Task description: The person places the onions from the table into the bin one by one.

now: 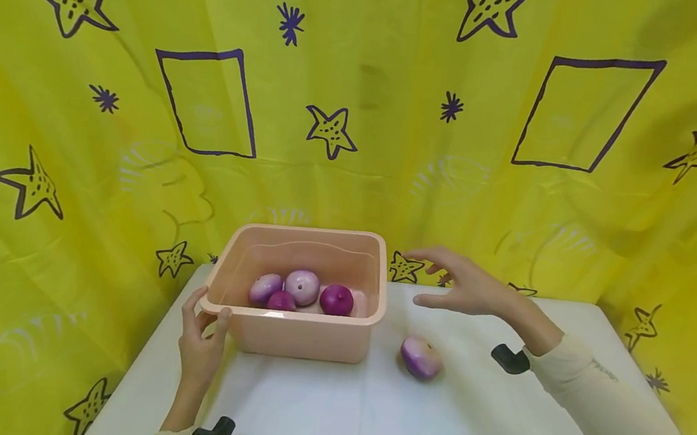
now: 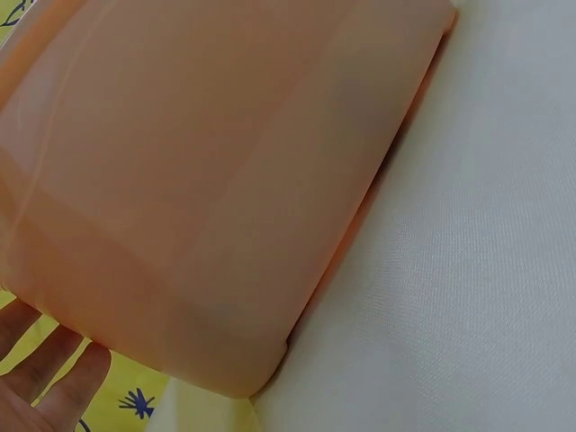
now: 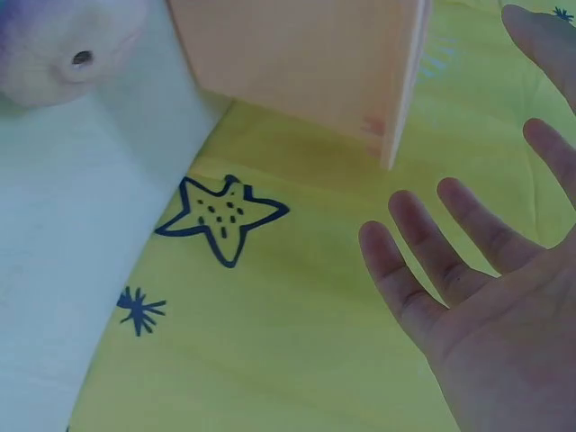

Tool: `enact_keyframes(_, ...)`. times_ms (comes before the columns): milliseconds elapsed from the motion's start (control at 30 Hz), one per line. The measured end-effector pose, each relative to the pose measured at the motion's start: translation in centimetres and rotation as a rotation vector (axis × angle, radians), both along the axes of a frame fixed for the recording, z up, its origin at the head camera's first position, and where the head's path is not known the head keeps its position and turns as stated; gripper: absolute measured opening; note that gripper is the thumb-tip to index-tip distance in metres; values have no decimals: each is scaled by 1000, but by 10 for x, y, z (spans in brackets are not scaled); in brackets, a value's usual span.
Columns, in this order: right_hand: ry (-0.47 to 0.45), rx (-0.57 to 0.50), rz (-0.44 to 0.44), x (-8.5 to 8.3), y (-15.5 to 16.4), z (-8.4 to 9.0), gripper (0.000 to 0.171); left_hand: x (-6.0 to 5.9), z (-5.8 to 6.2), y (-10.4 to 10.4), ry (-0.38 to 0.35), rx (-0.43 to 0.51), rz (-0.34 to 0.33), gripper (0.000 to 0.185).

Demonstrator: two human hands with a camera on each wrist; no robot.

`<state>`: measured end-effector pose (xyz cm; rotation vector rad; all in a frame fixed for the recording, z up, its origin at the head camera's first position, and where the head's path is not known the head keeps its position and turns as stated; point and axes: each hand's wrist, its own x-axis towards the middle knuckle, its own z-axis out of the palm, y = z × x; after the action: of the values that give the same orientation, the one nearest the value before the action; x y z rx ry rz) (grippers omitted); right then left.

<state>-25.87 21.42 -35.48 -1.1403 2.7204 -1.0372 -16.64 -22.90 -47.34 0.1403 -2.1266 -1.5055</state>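
A peach plastic bin [image 1: 308,336] stands on the white table, and my left hand [image 1: 199,351] grips its front left corner, thumb at the front rim and fingers on the left side. In the left wrist view, the fingers [image 2: 76,382] lie against the bin wall [image 2: 207,180]. Inside the bin are two pale purple-and-white onion-like vegetables [image 1: 302,286] and two dark purple ones [image 1: 336,300]. Another purple-and-white onion-like vegetable [image 1: 421,358] lies on the table right of the bin. Above and behind it my right hand [image 1: 467,284] hovers with spread fingers, holding nothing.
The white table [image 1: 311,416] reaches back to a yellow curtain [image 1: 364,198] with dark stars and frames drawn on it. The curtain also hangs along both sides. Dark wrist devices [image 1: 510,359] sit at both sleeves.
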Motion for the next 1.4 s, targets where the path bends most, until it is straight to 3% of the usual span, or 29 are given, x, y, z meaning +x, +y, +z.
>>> enact_keyframes(100, -7, -1, -5, 2, 4, -9, 70, 3, 3, 1, -7, 7, 3, 57)
enact_keyframes(300, -84, -7, -3, 12, 13, -35, 72, -10, -23, -11, -15, 16, 14, 60)
enact_keyframes(600, -241, 4, 11, 22, 26, -91, 76, -13, -18, -9, 10, 13, -2, 62)
enact_keyframes(767, -279, 0, 46, 27, 31, -112, 73, -14, -15, -7, 22, 5, 9, 60)
enact_keyframes(967, -322, -9, 65, 31, 34, -126, 74, -8, -5, -1, 16, -5, 15, 59)
enact_keyframes(1167, -349, -2, 52, 33, 33, -133, 71, -13, -15, -9, 5, -8, 14, 60)
enact_keyframes(1400, -355, -4, 45, 35, 30, -135, 69, -12, -18, -11, -4, -3, 3, 62)
